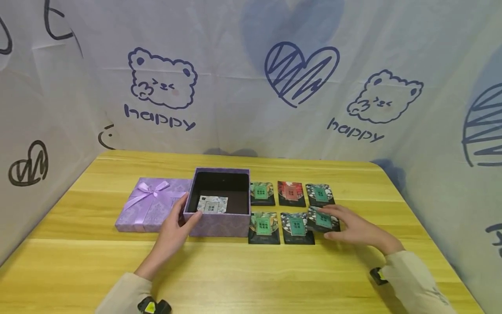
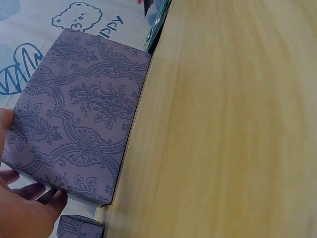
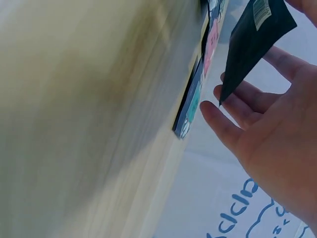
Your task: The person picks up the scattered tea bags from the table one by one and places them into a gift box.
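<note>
An open purple patterned box stands on the wooden table, with one pale packet lying inside. My left hand grips the box's front left corner, thumb over the rim. In the left wrist view the box wall fills the frame, with the left hand at its corner. My right hand pinches a dark packet with a green label at the right end of the near row. The right wrist view shows that packet tilted up off the table above the right hand's fingers.
The box's lid with a ribbon bow lies left of the box. Several more dark packets lie in two rows right of the box, among them a red one. Printed cloth walls close in the back and sides.
</note>
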Available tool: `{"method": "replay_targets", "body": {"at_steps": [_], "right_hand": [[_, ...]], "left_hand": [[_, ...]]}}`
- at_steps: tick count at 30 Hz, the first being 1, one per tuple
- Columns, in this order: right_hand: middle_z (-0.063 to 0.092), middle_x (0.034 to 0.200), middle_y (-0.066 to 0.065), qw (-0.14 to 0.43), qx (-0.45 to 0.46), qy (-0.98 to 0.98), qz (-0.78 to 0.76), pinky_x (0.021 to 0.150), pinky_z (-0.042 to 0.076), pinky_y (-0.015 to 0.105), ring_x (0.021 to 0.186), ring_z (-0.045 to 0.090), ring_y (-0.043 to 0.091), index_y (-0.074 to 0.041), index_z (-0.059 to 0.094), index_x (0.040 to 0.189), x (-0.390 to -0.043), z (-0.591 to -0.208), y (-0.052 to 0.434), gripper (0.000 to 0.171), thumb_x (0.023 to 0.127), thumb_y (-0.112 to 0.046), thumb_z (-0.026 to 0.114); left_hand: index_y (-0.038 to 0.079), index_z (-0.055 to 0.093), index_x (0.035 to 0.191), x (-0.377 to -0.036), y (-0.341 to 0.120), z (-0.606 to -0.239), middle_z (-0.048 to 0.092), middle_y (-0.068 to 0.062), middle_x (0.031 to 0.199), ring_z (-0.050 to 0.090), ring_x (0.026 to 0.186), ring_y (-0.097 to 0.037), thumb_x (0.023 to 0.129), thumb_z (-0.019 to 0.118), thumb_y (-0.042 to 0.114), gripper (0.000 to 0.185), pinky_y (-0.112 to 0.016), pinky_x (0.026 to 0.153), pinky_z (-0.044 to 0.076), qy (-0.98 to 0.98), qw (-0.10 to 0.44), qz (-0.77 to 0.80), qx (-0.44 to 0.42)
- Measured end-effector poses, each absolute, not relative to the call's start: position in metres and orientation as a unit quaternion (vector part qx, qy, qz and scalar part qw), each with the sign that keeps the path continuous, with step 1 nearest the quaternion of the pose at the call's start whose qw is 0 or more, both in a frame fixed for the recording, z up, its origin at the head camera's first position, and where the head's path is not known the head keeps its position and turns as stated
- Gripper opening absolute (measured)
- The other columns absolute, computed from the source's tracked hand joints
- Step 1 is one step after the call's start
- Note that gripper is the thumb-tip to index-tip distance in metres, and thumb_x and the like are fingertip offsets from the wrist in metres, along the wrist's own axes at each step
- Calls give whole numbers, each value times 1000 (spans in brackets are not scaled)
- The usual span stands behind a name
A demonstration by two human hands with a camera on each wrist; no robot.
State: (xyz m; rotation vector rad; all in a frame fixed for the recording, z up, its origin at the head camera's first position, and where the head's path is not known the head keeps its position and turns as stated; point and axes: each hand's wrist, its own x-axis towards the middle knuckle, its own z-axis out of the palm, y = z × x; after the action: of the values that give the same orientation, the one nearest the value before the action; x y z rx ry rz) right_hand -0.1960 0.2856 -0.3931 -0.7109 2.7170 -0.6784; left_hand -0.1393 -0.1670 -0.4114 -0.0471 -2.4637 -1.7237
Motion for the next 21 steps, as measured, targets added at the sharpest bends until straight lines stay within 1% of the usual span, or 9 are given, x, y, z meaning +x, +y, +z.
{"method": "replay_targets", "body": {"at_steps": [2, 7, 10, 14, 17, 21], "right_hand": [[33, 146, 29, 122, -249, 931, -236, 95, 32, 69, 129, 31, 52, -6, 46, 143, -196, -392, 284, 69, 87, -35, 72], [34, 146, 26, 97, -263, 928, -245, 95, 32, 70, 131, 30, 50, -8, 46, 144, -195, -389, 279, 68, 87, -34, 72], [36, 146, 23, 79, -267, 928, -246, 95, 32, 69, 131, 30, 48, -9, 47, 143, -193, -386, 275, 67, 86, -35, 73], [37, 146, 22, 67, -270, 929, -243, 96, 32, 69, 132, 31, 46, -9, 49, 142, -193, -382, 267, 68, 85, -38, 73], [37, 147, 21, 67, -273, 928, -245, 97, 31, 69, 133, 30, 46, -9, 49, 142, -194, -380, 261, 70, 84, -40, 74], [38, 147, 20, 66, -279, 926, -247, 98, 31, 68, 133, 30, 45, -10, 50, 141, -197, -379, 253, 71, 83, -40, 75]], "left_hand": [[1, 28, 150, -140, -167, -412, 46, -28, 139, 52, 117, -33, 96, 62, 19, 66, -25, 93, 44, -815, 69, -575, -18], [1, 29, 150, -140, -167, -412, 46, -28, 138, 52, 116, -33, 96, 63, 19, 66, -29, 94, 44, -815, 72, -574, -19], [1, 28, 150, -140, -167, -412, 47, -28, 137, 53, 114, -33, 95, 63, 18, 67, -23, 91, 45, -817, 70, -573, -17], [1, 27, 150, -140, -167, -409, 46, -28, 138, 53, 114, -32, 96, 62, 19, 68, -21, 89, 44, -816, 65, -574, -17], [1, 27, 151, -139, -167, -407, 45, -28, 139, 52, 116, -33, 96, 62, 19, 67, -22, 91, 44, -814, 62, -578, -16], [1, 28, 150, -139, -167, -406, 46, -28, 139, 52, 117, -33, 96, 62, 18, 67, -17, 89, 43, -813, 60, -579, -15]]}}
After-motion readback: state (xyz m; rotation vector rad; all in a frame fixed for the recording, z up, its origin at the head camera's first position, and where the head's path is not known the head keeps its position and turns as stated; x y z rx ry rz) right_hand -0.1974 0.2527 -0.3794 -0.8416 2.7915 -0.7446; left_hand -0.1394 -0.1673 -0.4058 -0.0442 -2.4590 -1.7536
